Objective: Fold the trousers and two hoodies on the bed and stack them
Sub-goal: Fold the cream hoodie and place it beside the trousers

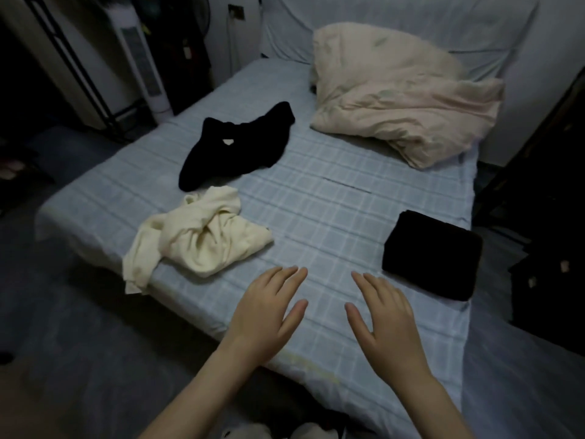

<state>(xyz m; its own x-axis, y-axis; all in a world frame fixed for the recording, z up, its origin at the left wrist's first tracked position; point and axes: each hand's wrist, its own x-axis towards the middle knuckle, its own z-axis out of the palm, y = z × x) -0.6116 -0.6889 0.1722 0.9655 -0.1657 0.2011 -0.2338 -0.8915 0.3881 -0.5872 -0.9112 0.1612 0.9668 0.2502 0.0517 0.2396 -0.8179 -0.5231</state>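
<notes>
**Both hands flat over the near edge of the bed, one garment folded**

The left hand (269, 308) and the right hand (383, 315) reach out side by side over the near edge of the bed (332, 191), palms down, a gap between them. The fingers of both lie straight and slightly spread, so each grip is loose and holds nothing. Whether the palms touch the checked blue sheet or hang just above it, I cannot tell.

To the right of the right hand, near the bed's right edge, lies a folded black garment (433, 255), a neat flat rectangle; it is too dark to tell which piece it is. To the left of the left hand a cream hoodie (202, 239) lies crumpled, twisted in the middle, with one part hanging over the bed's left edge. Just beyond it, farther from the person, a second black garment (234, 147) lies unfolded and rumpled, with a small pale label showing near its middle. The three pieces lie apart, not stacked.

At the far right of the bed a pale pink duvet (395, 99) is bunched up. A white tower appliance (142, 64) stands on the floor beyond the bed's far left corner.
</notes>
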